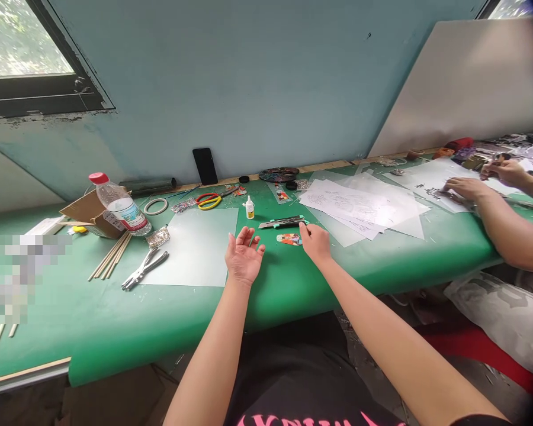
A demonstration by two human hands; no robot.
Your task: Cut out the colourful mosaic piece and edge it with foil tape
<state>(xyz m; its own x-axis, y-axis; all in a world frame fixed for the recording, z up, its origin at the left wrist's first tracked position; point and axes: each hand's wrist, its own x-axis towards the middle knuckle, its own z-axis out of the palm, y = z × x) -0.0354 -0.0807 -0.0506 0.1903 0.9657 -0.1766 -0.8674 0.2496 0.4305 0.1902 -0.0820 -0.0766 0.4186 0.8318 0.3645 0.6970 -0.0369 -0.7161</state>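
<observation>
Black top [288,373] – pink lettering [293,421] – black short sleeve [480,419].

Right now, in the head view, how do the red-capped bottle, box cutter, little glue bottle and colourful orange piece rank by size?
1. Red-capped bottle
2. Box cutter
3. Glue bottle and orange piece, too alike to rank; the right hand may cover one end of the piece.

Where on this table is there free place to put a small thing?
Free: the green tabletop between the pliers and its near edge, and the pale sheet's middle, right of the pliers. Crowded: around the red-capped bottle and the cutter knife.
</observation>
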